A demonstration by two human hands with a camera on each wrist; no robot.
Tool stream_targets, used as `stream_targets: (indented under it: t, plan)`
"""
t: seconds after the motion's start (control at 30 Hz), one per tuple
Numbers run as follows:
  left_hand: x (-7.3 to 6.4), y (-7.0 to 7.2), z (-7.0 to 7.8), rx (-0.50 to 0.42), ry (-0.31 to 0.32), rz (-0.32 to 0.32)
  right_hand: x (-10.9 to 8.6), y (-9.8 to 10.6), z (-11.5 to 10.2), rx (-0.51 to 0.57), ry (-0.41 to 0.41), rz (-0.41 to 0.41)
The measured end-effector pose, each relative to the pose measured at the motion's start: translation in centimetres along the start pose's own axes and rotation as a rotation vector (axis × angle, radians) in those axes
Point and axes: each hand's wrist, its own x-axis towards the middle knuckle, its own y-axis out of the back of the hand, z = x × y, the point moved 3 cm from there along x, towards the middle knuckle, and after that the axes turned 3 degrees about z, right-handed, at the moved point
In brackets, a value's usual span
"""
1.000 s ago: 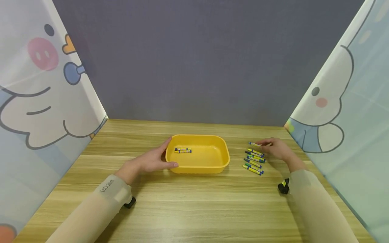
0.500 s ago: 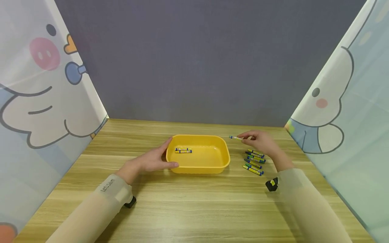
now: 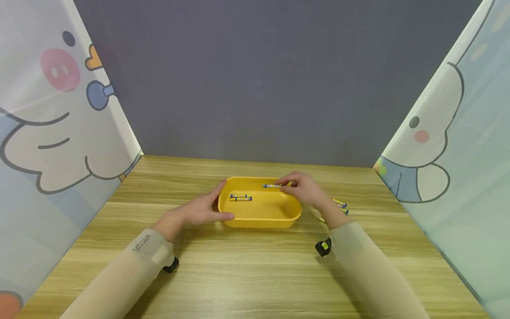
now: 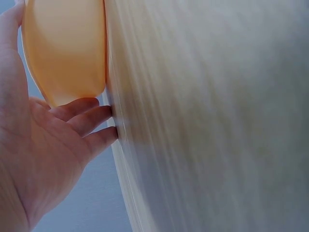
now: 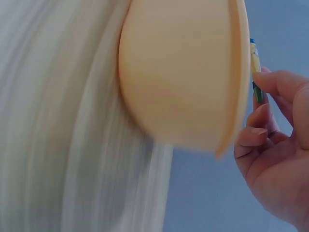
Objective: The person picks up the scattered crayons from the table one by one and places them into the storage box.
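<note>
A yellow plastic bin stands on the table in the head view. My left hand grips its left end, thumb over the front corner and fingers along the side; the left wrist view shows fingertips against the bin's outer wall. Over the bin's right half, my right hand pinches a crayon between thumb and fingers. The right wrist view shows that crayon's blue end and green tip, beyond the bin's rim. Two yellow-wrapped crayons lie side by side on the bin floor at the left.
Right of the bin, several crayons lie on the wood-grain table, partly hidden by my right forearm. A grey panel rises behind the table, and cartoon-printed cloths hang at both sides.
My right hand has picked up the rearmost crayon from the table and carried it left to above the bin. The left hand has stayed at the bin's left end.
</note>
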Motion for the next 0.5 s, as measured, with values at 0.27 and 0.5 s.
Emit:
stream_targets:
  t: [0.27,0.5]
  plan:
    - [-0.1,0.1,0.2,0.009,0.015,-0.004,1.5,-5.0,-2.4,0.035,0.003,-0.009]
    - [-0.2,0.0,0.2,0.014,0.013,-0.006,2.6,-8.4,-4.1,-0.003,0.014,-0.007]
